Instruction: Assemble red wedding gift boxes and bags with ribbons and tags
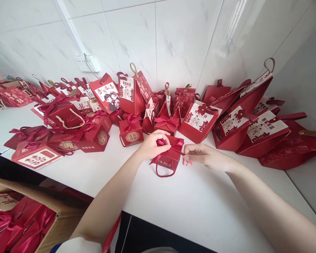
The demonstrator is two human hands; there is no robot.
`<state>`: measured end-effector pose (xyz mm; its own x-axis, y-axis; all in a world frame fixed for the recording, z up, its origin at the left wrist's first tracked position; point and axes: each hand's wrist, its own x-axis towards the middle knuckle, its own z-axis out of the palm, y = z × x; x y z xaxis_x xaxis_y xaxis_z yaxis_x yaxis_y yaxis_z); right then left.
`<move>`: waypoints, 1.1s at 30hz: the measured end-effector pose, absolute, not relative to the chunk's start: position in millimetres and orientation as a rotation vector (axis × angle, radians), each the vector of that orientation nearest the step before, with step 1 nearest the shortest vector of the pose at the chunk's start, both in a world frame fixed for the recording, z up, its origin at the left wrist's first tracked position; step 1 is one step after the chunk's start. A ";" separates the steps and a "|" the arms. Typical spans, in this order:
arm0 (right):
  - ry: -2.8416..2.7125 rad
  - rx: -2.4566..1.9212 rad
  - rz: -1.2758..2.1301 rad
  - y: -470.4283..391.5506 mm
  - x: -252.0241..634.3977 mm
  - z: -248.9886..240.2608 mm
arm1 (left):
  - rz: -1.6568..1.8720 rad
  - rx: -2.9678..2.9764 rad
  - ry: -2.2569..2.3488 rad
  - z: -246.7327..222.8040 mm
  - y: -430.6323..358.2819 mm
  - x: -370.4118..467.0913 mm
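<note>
A small red gift box (166, 162) stands on the white table in front of me, with a twisted rope handle (165, 175) hanging from its near side. Across its lid runs a dark red satin ribbon (177, 143) with loops and tails. My left hand (156, 144) reaches over the top, thumb and fingers pinched on the ribbon near its middle. To the right of the box, my right hand (204, 156) has its fingers curled round a ribbon end, pulled out sideways. The exact crossing of the ribbon is partly hidden by my left fingers.
Similar ribboned boxes (131, 130) stand behind and to the left. Red triangular bags (198, 121) line the wall at the back and right. A cardboard carton (56, 219) full of red boxes sits below the white table (216, 211) at the left. A socket (86, 64) is on the wall.
</note>
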<state>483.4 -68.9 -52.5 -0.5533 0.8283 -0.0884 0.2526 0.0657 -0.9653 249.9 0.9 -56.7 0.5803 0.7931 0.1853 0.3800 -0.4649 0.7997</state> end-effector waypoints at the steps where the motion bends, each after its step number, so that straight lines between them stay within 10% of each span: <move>1: -1.894 -1.111 1.500 -69.8 486.5 -48.6 | 0.718 2.076 0.933 -56.9 1.0 250.0; 21: -2.197 -1.346 1.107 -76.7 508.1 20.8 | 0.889 2.022 0.727 -36.7 11.2 218.3; 33: -2.178 -0.955 0.635 -43.1 446.3 -35.2 | 0.645 2.301 0.814 -38.6 9.7 214.8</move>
<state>446.3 -43.1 -35.2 -0.5101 0.7725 0.3783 0.4485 0.6141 -0.6493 214.8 9.7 -38.6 0.6924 0.6817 0.2364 0.3859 -0.6267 0.6770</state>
